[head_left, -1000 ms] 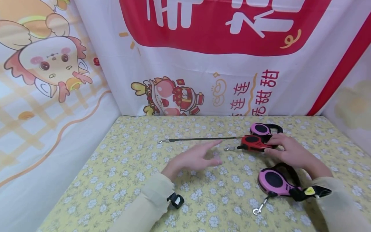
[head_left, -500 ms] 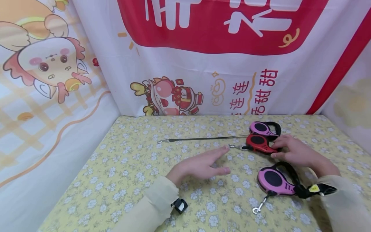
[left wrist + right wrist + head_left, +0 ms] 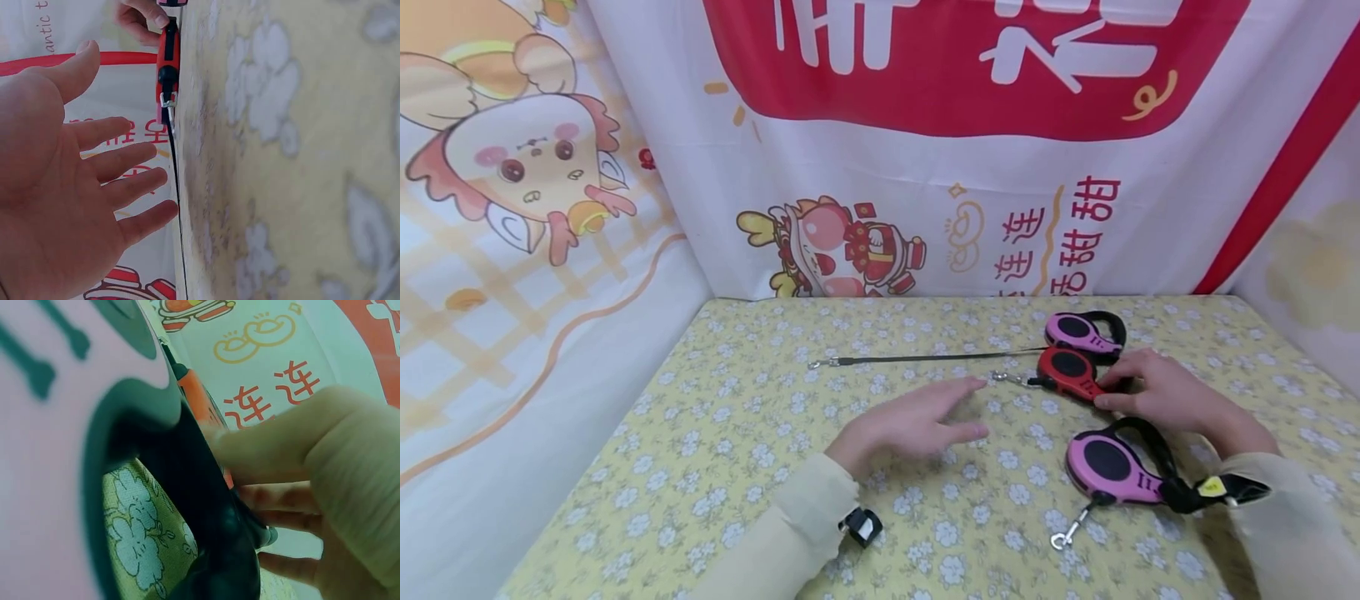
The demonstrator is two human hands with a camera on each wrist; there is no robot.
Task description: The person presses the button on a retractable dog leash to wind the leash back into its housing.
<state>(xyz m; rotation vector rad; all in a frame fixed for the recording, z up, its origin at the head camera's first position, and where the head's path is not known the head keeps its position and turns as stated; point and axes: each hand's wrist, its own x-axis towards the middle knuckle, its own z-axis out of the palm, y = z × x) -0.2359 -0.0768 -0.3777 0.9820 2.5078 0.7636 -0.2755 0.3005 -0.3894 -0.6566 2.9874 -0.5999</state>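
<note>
My right hand (image 3: 1172, 400) holds a red retractable dog leash (image 3: 1067, 371) by its handle end, thumb on the near side and fingers on the far side. The leash lies on the table, its metal clip (image 3: 1009, 378) pointing left. My left hand (image 3: 910, 421) hovers over the table left of that clip, fingers extended with nothing in them; the left wrist view shows its bare palm (image 3: 56, 187). Just behind the red leash sits a pink retractable leash (image 3: 1075, 331). Nearer me, a second pink leash (image 3: 1108, 462) lies beside my right forearm and fills much of the right wrist view.
A black cord (image 3: 925, 358) stretches left across the table from the back leashes, ending in a metal clip (image 3: 823, 363). The near pink leash's clip (image 3: 1063, 537) points toward me. A flowered cloth (image 3: 700, 467) covers the table; printed fabric (image 3: 850, 150) hangs behind it.
My right hand has shifted the red leash slightly right, turning it a little. My left hand has moved slightly right and nearer me overall, drawing back a bit in the last half second.
</note>
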